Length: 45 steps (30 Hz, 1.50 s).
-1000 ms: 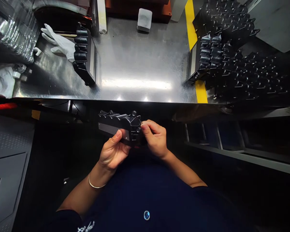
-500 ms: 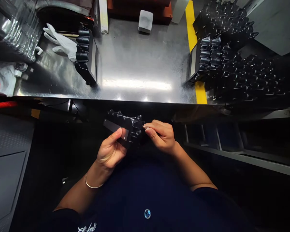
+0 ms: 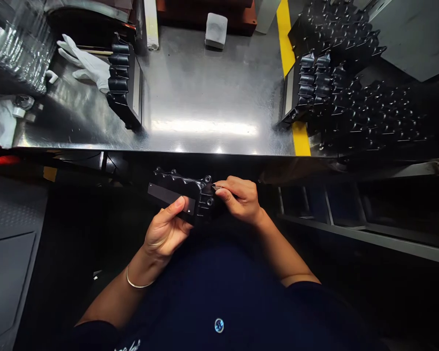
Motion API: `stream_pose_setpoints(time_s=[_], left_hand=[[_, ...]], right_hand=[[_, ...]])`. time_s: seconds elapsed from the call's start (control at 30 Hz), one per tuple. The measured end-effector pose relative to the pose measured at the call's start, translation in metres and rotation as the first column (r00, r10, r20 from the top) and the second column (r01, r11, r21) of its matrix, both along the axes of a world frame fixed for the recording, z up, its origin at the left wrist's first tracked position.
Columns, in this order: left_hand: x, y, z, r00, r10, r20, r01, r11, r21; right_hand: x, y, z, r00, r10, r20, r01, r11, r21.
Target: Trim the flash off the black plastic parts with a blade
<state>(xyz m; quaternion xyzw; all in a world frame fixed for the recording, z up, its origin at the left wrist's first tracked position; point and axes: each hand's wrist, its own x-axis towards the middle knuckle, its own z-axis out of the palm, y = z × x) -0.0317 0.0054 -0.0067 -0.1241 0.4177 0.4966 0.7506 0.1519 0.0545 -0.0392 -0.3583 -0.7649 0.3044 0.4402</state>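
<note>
My left hand (image 3: pixel 168 226) grips a black ribbed housing (image 3: pixel 175 183) from below, its thumb lying across a flat grey strip on the face. Bolt bosses stick out along the housing's top and right end. At that right end, my right hand (image 3: pixel 241 197) pinches a small thin blade-like piece (image 3: pixel 216 187) between thumb and forefinger. Its tip is at or very near the housing's edge; whether they touch I cannot tell. Both hands are in front of the bench, below its front edge.
On the metal bench (image 3: pixel 205 87) a similar black housing (image 3: pixel 126 83) stands at left beside a white glove (image 3: pixel 86 61). Several more black housings (image 3: pixel 314 87) are stacked at right by yellow tape (image 3: pixel 287 44). A whitish block (image 3: pixel 216 30) sits at the back.
The housing has turned slightly, its face showing more toward me. My right hand has shifted a little up and left with the thin piece, which now points at a different angle.
</note>
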Motion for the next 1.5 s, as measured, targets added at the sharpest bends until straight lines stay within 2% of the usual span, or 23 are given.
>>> stream_pose_setpoints(time_s=[0.1,0.17,0.2,0.27,0.4,0.47,0.57,0.67,0.77,0.87,0.97,1.03,1.13,1.2,1.27,1.3,1.37,1.4,1.43,1.5], left_hand=[[-0.002,-0.007,0.002,0.998,-0.058,0.004,0.058,0.997,0.043],[-0.004,-0.014,0.002,0.989,-0.148,0.014,0.145,0.984,0.104],[-0.005,-0.016,0.002,0.985,-0.174,0.01,0.171,0.976,0.135],[-0.007,-0.017,-0.001,0.988,-0.155,-0.025,0.157,0.973,0.171],[-0.008,-0.01,-0.008,0.981,-0.091,-0.169,0.124,0.973,0.197],[-0.008,-0.008,-0.009,0.964,-0.067,-0.258,0.129,0.963,0.235],[-0.008,-0.009,-0.006,0.935,0.025,-0.354,0.087,0.951,0.297],[-0.009,-0.012,-0.005,0.924,0.055,-0.378,0.08,0.94,0.331],[-0.012,-0.014,-0.007,0.921,0.023,-0.39,0.147,0.904,0.401],[-0.014,-0.015,-0.009,0.904,0.008,-0.427,0.2,0.875,0.441],[-0.017,-0.015,-0.012,0.877,0.035,-0.48,0.216,0.862,0.458],[-0.019,-0.016,-0.014,0.847,0.063,-0.528,0.215,0.868,0.448],[-0.019,-0.019,-0.02,0.777,0.076,-0.624,0.24,0.882,0.406],[-0.016,-0.019,-0.022,0.729,0.07,-0.681,0.266,0.888,0.376],[-0.013,-0.018,-0.022,0.72,0.051,-0.692,0.266,0.901,0.342],[-0.011,-0.017,-0.021,0.736,0.018,-0.677,0.268,0.91,0.317],[-0.01,-0.014,-0.017,0.78,-0.052,-0.623,0.27,0.927,0.26],[-0.009,-0.012,-0.015,0.799,-0.085,-0.595,0.275,0.932,0.237],[-0.01,-0.01,-0.013,0.811,-0.109,-0.574,0.281,0.934,0.219],[-0.011,-0.007,-0.009,0.819,-0.122,-0.561,0.283,0.936,0.208]], right_hand=[[0.0,0.006,-0.016,0.981,-0.187,-0.055,0.182,0.979,-0.094],[0.002,0.009,-0.023,0.939,-0.338,-0.067,0.32,0.927,-0.195],[0.003,0.009,-0.024,0.929,-0.365,-0.063,0.341,0.91,-0.235],[0.003,0.005,-0.018,0.956,-0.289,-0.055,0.264,0.925,-0.275],[-0.003,-0.01,0.007,0.996,-0.038,-0.084,0.016,0.969,-0.245],[-0.005,-0.015,0.019,0.996,0.045,-0.075,-0.064,0.957,-0.284],[-0.006,-0.016,0.027,0.989,0.139,-0.057,-0.15,0.909,-0.389],[-0.006,-0.015,0.029,0.984,0.164,-0.063,-0.175,0.883,-0.435],[-0.007,-0.015,0.03,0.981,0.179,-0.07,-0.191,0.864,-0.466],[-0.006,-0.014,0.033,0.975,0.208,-0.082,-0.219,0.816,-0.535],[-0.005,-0.012,0.034,0.972,0.216,-0.091,-0.227,0.775,-0.59],[-0.005,-0.011,0.033,0.976,0.199,-0.087,-0.211,0.772,-0.6],[-0.007,-0.01,0.025,0.991,0.129,-0.038,-0.128,0.816,-0.563],[-0.01,-0.01,0.018,0.996,0.072,0.049,-0.04,0.878,-0.477],[-0.011,-0.008,0.009,0.982,-0.071,0.175,0.12,0.951,-0.286],[-0.012,-0.008,0.005,0.958,-0.181,0.224,0.22,0.961,-0.164],[-0.01,-0.006,0.001,0.891,-0.375,0.257,0.379,0.925,0.036],[-0.008,-0.005,0.0,0.878,-0.403,0.259,0.397,0.915,0.079],[-0.006,-0.004,0.001,0.89,-0.373,0.263,0.364,0.927,0.085],[-0.001,-0.004,0.006,0.938,-0.2,0.284,0.196,0.98,0.045]])
